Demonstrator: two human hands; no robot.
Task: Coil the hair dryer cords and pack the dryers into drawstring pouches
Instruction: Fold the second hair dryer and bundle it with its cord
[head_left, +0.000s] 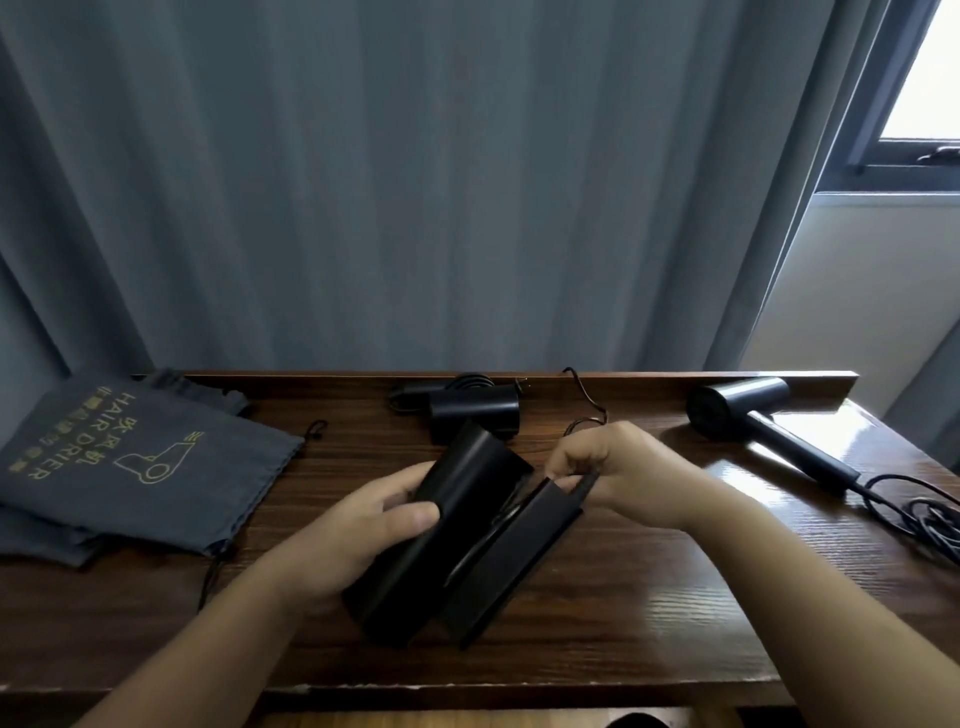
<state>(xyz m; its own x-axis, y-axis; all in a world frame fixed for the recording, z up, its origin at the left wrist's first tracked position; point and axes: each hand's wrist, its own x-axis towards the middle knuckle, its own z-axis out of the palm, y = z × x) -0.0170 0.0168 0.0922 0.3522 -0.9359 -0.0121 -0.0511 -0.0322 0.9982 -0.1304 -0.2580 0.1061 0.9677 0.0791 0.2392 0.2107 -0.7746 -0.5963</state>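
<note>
A black hair dryer (457, 519) lies tilted at the middle of the wooden table (649, 597), its handle (519, 561) folded alongside the barrel. My left hand (363, 525) grips the barrel from the left. At the handle's upper end my right hand (623, 467) pinches a dark part; whether that is the cord or the handle tip I cannot tell. A second dryer (475, 413) rests at the back centre with a coiled cord (467, 384) behind it. A third dryer (737, 410) lies at the right, its cord (924, 514) loose. Grey drawstring pouches (145, 467) printed "HAIR DRIER" are stacked flat at the left.
A thin brown string (589, 400) loops near the table's raised back edge (675, 376). Blue-grey curtains (415, 182) hang right behind the table, and a window (919, 104) is at the upper right. The pouches' drawstrings (213, 571) trail toward the table's front.
</note>
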